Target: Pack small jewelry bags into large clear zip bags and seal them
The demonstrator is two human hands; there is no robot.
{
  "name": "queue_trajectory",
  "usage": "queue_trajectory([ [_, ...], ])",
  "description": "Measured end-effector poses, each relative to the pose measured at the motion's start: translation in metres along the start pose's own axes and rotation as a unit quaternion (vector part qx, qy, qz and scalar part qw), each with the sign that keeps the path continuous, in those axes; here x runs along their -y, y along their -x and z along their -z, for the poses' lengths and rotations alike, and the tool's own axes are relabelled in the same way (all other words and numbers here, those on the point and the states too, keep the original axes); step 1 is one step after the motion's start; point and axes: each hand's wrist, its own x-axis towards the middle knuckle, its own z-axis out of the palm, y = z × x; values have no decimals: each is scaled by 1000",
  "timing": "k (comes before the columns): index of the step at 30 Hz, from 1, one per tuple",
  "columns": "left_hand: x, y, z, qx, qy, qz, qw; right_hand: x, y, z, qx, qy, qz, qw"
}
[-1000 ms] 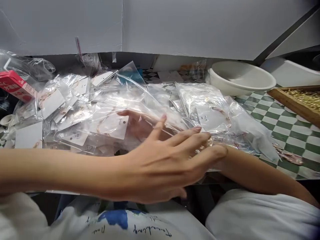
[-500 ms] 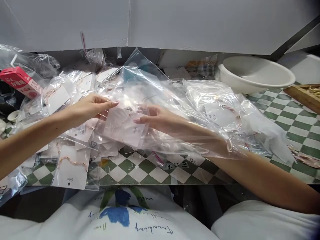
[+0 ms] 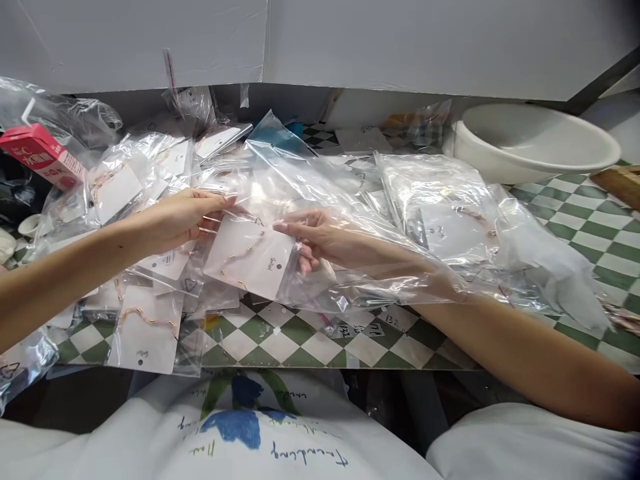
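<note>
A checkered green-and-white table top (image 3: 300, 347) runs the whole width of the scene, with a pale grey panel (image 3: 400, 40) standing behind it and the person's white T-shirt (image 3: 230, 427) with its blue print at the near edge. Much of the table lies under a heap of clear plastic bags (image 3: 150, 180), most of them holding white cards. Toward the back right sits a wide white basin (image 3: 530, 140), with a wooden tray (image 3: 617, 185) just beside it at the edge of view, and a red-and-white carton (image 3: 40, 153) leans on the heap at far left. In the middle, a large clear bag (image 3: 370, 280) lies in the way, its plastic draped over the right forearm and blurring the view of that hand. A white card (image 3: 249, 257) carrying a thin gold-coloured chain sits between the hands, behind the plastic. The left hand (image 3: 180, 220), fingers pressed together, pinches the plastic near the card's upper left corner, while the right hand (image 3: 305, 237) pinches at the card's right edge – whether it grips card, bag or both, I cannot tell. Another carded chain (image 3: 145, 330) lies just below the left forearm.
</note>
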Motion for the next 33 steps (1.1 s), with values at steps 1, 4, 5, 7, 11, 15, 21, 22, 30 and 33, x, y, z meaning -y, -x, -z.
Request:
queue_trajectory([
  [1,0,0,-1,-1,6,9,1000,1,1,-1,-9,-1,-7,1000],
  [4,-2,1,-2,-7,10,13,1000,5,4,-4,-31,-23,-29,999],
  [5,-2,1,-2,-13,10,10,1000,5,4,-4,-39,-34,-34,998],
  [7,-3,1,-2,-31,7,8,999,4,3,0,-30,-44,-34,998],
  [11,-2,0,1,-51,-3,-4,999,-1,-2,10,55,13,-20,998],
  [15,2,2,7,-21,2,-39,999,-1,-4,8,1,70,-24,997],
  [21,3,11,22,13,-67,12,998,2,1,-1,-5,46,-12,999],
  [22,3,12,23,18,-71,19,997,2,2,-1,-6,51,-10,999],
  [30,-2,10,15,-9,-50,29,998,8,11,-2,23,140,35,989],
  [33,0,7,6,-30,-56,14,998,11,10,-6,37,160,24,986],
])
